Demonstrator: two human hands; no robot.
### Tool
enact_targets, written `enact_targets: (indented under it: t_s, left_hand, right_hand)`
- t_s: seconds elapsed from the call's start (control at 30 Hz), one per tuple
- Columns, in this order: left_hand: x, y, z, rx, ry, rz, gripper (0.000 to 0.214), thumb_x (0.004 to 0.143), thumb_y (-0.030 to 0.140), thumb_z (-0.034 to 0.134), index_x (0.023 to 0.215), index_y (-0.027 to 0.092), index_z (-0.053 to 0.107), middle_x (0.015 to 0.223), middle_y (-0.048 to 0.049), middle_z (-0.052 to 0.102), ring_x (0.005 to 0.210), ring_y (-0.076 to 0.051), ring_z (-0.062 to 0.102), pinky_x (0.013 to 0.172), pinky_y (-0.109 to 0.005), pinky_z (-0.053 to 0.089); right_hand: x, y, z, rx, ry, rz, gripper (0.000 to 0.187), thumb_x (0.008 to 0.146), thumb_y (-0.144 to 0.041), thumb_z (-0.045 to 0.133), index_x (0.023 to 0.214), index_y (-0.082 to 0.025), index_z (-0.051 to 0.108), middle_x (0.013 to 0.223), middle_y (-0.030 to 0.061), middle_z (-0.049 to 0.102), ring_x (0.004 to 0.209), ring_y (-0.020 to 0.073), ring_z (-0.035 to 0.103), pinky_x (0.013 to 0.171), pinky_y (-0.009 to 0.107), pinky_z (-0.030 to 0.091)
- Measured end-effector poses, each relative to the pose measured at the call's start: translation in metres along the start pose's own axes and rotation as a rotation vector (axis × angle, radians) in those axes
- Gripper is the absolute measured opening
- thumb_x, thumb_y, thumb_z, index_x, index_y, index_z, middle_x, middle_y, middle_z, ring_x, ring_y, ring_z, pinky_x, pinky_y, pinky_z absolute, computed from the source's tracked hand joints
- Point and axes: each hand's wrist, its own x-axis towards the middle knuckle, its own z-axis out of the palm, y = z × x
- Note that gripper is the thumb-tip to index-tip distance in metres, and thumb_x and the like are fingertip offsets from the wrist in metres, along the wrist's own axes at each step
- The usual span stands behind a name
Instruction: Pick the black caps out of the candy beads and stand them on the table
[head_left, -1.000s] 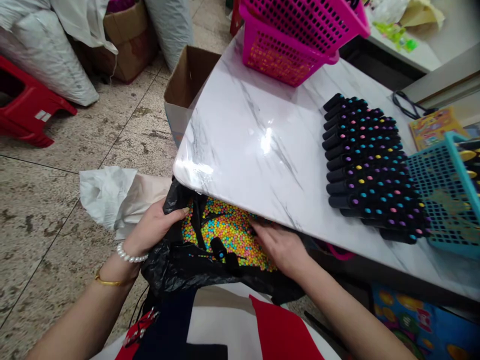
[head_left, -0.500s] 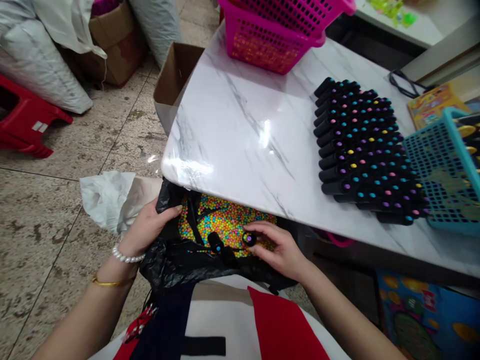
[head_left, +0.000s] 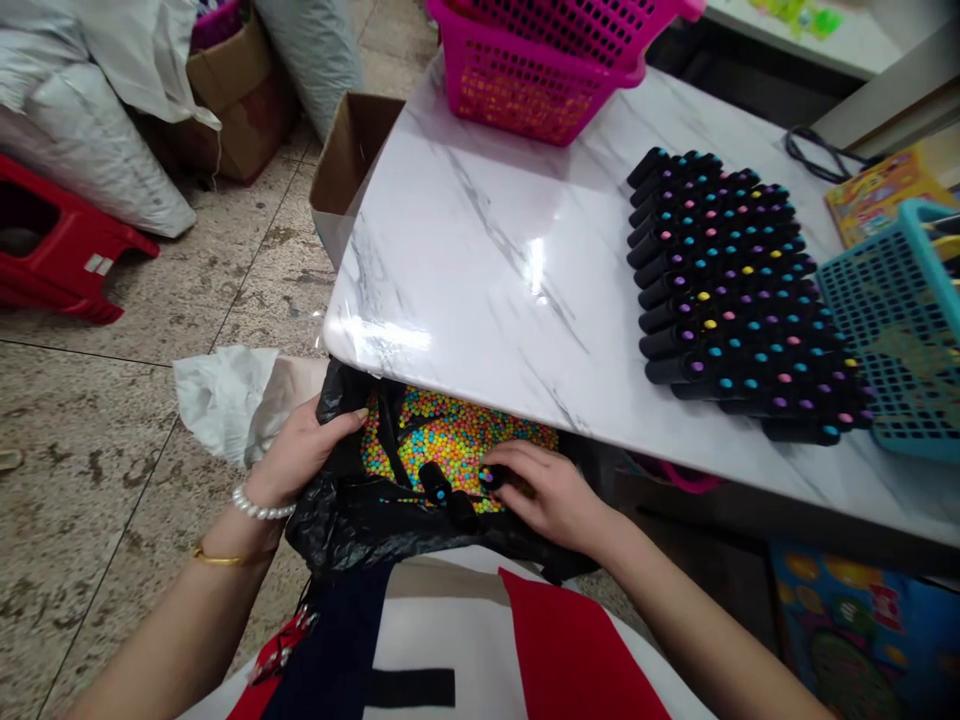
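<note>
My left hand (head_left: 311,445) grips the edge of a black plastic bag (head_left: 330,525) at its left side, thumb on top. Inside the bag lies a mass of small colourful beads (head_left: 442,440). My right hand (head_left: 544,490) is closed round a small black tube (head_left: 491,478) with a purple dot at its end, held among the beads. Just left of it, another black tube (head_left: 433,480) with a blue dot rests on the beads. The far part of the tube in my right hand is hidden by my fingers.
On the white marbled table (head_left: 480,270) stand rows of black tubes (head_left: 727,290) with coloured dots, a blue basket (head_left: 885,330) and stacked pink baskets (head_left: 517,85). The table edge overhangs the bag. A cardboard box (head_left: 349,160) and a red stool (head_left: 67,245) are to the left.
My right hand has shifted slightly left with the tube and tilted it, so less of its end shows. My left hand keeps its grip on the bag.
</note>
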Motion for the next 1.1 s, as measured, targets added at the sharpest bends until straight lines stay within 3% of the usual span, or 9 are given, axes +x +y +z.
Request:
enact_targets:
  t_s: [0.13, 0.27, 0.37, 0.47, 0.57, 0.73, 0.83, 0.97, 1.1]
  left_hand:
    - [0.002, -0.002, 0.000, -0.039, -0.004, -0.018, 0.051, 0.062, 0.049, 0.081, 0.097, 0.015, 0.066, 0.090, -0.0061, 0.073, 0.076, -0.022, 0.067, 0.066, -0.028, 0.055]
    - [0.006, 0.000, -0.001, -0.003, -0.016, -0.015, 0.052, 0.061, 0.050, 0.081, 0.095, 0.014, 0.067, 0.090, -0.0071, 0.074, 0.075, -0.022, 0.066, 0.065, -0.028, 0.055]
    - [0.006, 0.000, -0.001, -0.003, -0.033, -0.025, 0.054, 0.061, 0.051, 0.081, 0.097, 0.013, 0.068, 0.092, -0.0078, 0.074, 0.076, -0.023, 0.067, 0.066, -0.029, 0.056]
    - [0.004, 0.000, -0.001, -0.007, -0.020, -0.032, 0.054, 0.060, 0.051, 0.081, 0.097, 0.014, 0.068, 0.092, -0.0076, 0.074, 0.076, -0.024, 0.067, 0.066, -0.030, 0.056]
    - [0.002, -0.001, 0.000, -0.025, -0.002, -0.031, 0.053, 0.060, 0.049, 0.083, 0.097, 0.014, 0.068, 0.092, -0.0064, 0.074, 0.077, -0.022, 0.067, 0.066, -0.028, 0.056]
    - [0.002, -0.002, -0.001, -0.024, 0.002, -0.039, 0.054, 0.062, 0.049, 0.082, 0.100, 0.014, 0.067, 0.090, -0.0058, 0.074, 0.078, -0.022, 0.067, 0.067, -0.028, 0.056]
    - [0.004, -0.002, -0.001, -0.007, 0.014, -0.042, 0.055, 0.061, 0.050, 0.082, 0.100, 0.015, 0.067, 0.092, -0.0066, 0.074, 0.079, -0.024, 0.068, 0.066, -0.028, 0.056]
    - [0.007, -0.005, -0.004, 0.018, -0.013, -0.070, 0.058, 0.062, 0.053, 0.081, 0.103, 0.015, 0.067, 0.096, -0.0096, 0.075, 0.083, -0.028, 0.070, 0.070, -0.034, 0.058]
    - [0.008, -0.007, -0.007, 0.090, -0.025, 0.022, 0.059, 0.065, 0.058, 0.077, 0.105, 0.016, 0.068, 0.111, -0.0112, 0.073, 0.105, -0.034, 0.066, 0.090, -0.041, 0.055]
  right_hand:
    - [-0.008, -0.004, -0.004, 0.184, 0.138, 0.154, 0.033, 0.083, -0.017, 0.064, 0.115, -0.024, 0.058, 0.107, 0.0045, 0.069, 0.096, 0.0181, 0.068, 0.086, 0.030, 0.057]
    - [-0.006, 0.001, -0.001, 0.061, 0.175, 0.071, 0.032, 0.084, -0.013, 0.060, 0.115, -0.022, 0.058, 0.110, 0.0064, 0.069, 0.101, 0.0190, 0.067, 0.090, 0.033, 0.055]
    - [-0.002, 0.008, -0.003, -0.182, 0.083, -0.028, 0.031, 0.089, -0.012, 0.055, 0.118, -0.018, 0.060, 0.115, 0.0117, 0.068, 0.104, 0.0232, 0.065, 0.089, 0.038, 0.056]
    - [0.000, 0.011, -0.001, -0.422, -0.107, -0.092, 0.028, 0.090, -0.013, 0.054, 0.116, -0.016, 0.064, 0.111, 0.0152, 0.069, 0.099, 0.0281, 0.063, 0.080, 0.042, 0.057]
    - [0.000, 0.008, 0.002, -0.343, -0.188, -0.124, 0.025, 0.091, -0.014, 0.054, 0.114, -0.018, 0.064, 0.107, 0.0120, 0.070, 0.096, 0.0260, 0.062, 0.081, 0.041, 0.057]
    - [-0.011, 0.003, -0.001, 0.041, -0.002, 0.049, 0.034, 0.085, -0.011, 0.058, 0.117, -0.022, 0.057, 0.112, 0.0065, 0.068, 0.103, 0.0197, 0.064, 0.091, 0.034, 0.054]
    - [-0.017, 0.001, -0.004, 0.102, 0.125, 0.165, 0.037, 0.082, -0.012, 0.061, 0.117, -0.024, 0.055, 0.109, 0.0044, 0.068, 0.099, 0.0178, 0.067, 0.088, 0.031, 0.055]
    - [-0.015, -0.012, -0.015, 0.077, 0.174, 0.075, 0.050, 0.082, -0.010, 0.059, 0.130, -0.022, 0.050, 0.118, 0.0065, 0.067, 0.107, 0.0172, 0.065, 0.095, 0.030, 0.053]
    - [-0.004, -0.036, -0.039, 0.021, 0.183, -0.078, 0.049, 0.082, -0.007, 0.055, 0.128, -0.020, 0.053, 0.115, 0.0080, 0.067, 0.107, 0.0158, 0.064, 0.092, 0.027, 0.054]
